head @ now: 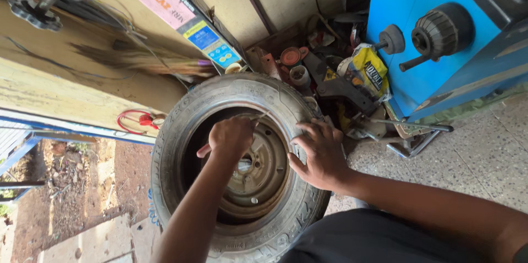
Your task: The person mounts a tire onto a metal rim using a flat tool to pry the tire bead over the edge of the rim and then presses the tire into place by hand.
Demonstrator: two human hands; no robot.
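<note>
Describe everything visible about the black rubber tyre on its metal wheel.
The worn black rubber tyre stands upright on the floor, tread dusty, sidewall lettering facing the camera. It encloses a rusty grey metal wheel with bolt holes. The left hand grips a thin tool at the rim; the right hand presses the sidewall.

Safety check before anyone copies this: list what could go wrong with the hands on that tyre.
1. The right hand rests flat on the tyre bead at the rim edge; fingers could get pinched there if the tyre shifts.
2. The left hand is fisted around a thin tool inside the wheel; a slip might drive the knuckles into the steel.
3. The tyre stands upright, steadied only by hands; it may roll toward the cluttered cans and the blue machine.
</note>
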